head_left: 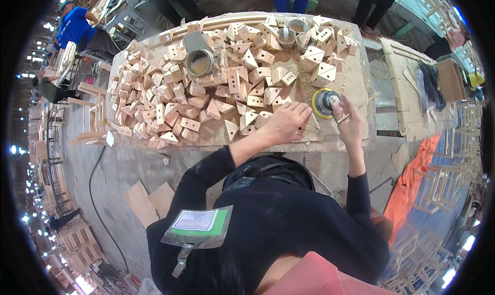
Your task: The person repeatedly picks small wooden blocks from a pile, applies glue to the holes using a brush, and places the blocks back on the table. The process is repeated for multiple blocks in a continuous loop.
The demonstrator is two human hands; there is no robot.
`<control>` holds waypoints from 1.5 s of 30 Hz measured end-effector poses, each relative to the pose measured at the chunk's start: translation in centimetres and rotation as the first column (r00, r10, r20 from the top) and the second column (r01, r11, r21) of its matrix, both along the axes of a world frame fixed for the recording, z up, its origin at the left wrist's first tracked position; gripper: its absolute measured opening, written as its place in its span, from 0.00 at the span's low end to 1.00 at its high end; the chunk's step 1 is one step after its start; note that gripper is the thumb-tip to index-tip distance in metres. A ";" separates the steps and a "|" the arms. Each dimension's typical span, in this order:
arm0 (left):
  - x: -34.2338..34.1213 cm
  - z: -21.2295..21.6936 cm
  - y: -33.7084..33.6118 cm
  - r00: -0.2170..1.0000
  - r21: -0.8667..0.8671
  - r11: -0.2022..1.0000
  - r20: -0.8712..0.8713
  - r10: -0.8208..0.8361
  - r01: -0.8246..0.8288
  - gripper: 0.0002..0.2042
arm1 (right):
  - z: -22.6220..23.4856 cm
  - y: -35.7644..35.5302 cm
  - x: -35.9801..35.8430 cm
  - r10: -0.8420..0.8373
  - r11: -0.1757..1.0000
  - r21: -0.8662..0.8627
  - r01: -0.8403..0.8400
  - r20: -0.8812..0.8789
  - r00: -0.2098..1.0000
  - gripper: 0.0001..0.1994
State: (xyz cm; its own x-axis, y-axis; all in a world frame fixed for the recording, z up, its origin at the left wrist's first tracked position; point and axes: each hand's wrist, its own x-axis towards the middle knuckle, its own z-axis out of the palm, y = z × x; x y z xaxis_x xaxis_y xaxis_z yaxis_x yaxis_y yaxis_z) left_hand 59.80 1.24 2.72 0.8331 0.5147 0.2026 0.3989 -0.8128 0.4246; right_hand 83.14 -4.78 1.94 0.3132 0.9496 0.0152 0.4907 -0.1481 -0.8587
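The sander (324, 102), a round one with a yellow pad, sits near the front right of the workbench (356, 78), and the right hand (348, 121) is wrapped around its top, fingers closed on it. Just left of it the left hand (285, 122) lies palm down, fingers spread, pressing on a wooden triangle block (308, 126) at the bench's front edge. Behind and to the left there's a huge pile of blocks (170, 99) just like it, plus a tin of glue (199, 63) and a couple of cups (291, 32) further back.
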 end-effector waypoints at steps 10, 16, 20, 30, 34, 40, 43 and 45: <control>3.5 -10.6 -1.3 0.977 -0.266 0.942 -0.115 0.181 -0.206 0.36 | -7.1 4.2 1.4 0.048 0.992 -0.125 0.016 0.495 0.868 0.37; 3.4 -10.9 -1.6 0.974 -0.337 0.914 -0.052 0.222 -0.226 0.35 | -6.6 2.5 3.9 0.180 0.979 -0.157 -0.127 0.392 0.902 0.33; 3.2 -11.3 -1.7 0.970 -0.334 0.915 0.006 0.244 -0.228 0.35 | -5.8 -0.7 3.5 0.330 0.937 -0.213 -0.276 0.292 0.897 0.32; 3.4 -10.9 -1.4 0.963 -0.362 0.900 0.022 0.268 -0.243 0.34 | -4.7 -2.7 4.0 0.299 0.942 -0.263 -0.209 0.370 0.880 0.30; 3.2 -11.1 -1.5 0.962 -0.367 0.897 0.022 0.273 -0.246 0.31 | -4.5 -2.6 3.5 0.176 0.980 -0.162 -0.119 0.409 0.895 0.31; 1.3 -7.6 -2.1 0.923 -0.407 0.861 0.096 0.373 -0.306 0.36 | -4.7 0.3 1.5 -0.078 0.975 -0.143 0.169 0.495 0.866 0.37; -1.5 -4.4 -2.1 0.918 -0.544 0.795 0.107 0.382 -0.267 0.41 | -4.0 0.8 1.1 -0.094 0.965 -0.163 0.203 0.508 0.856 0.40; -3.7 -3.4 -2.2 0.899 -0.587 0.768 0.148 0.412 -0.255 0.41 | -3.6 0.5 0.9 -0.108 0.975 -0.106 0.195 0.541 0.834 0.38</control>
